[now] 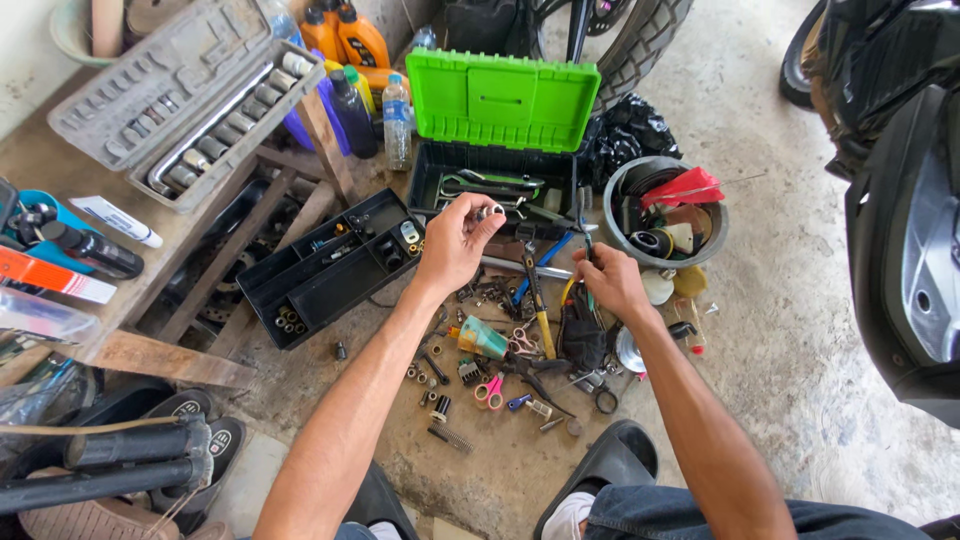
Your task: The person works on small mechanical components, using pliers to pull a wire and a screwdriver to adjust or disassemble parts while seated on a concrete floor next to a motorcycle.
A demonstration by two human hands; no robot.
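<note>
We pinch a small, shiny metal ring-shaped part (pixel 490 211), light, stiff and probably slippery, by its rim in our left hand (pixel 455 243) above the green-lidded black plastic toolbox (pixel 497 140), while our right hand (pixel 612 281) closes on a thin tool (pixel 583 225).

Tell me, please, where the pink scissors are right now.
The pink scissors lie on the concrete floor in the lower middle of the head view, among scattered small parts, below the left hand and just left of the black pouch.
</note>
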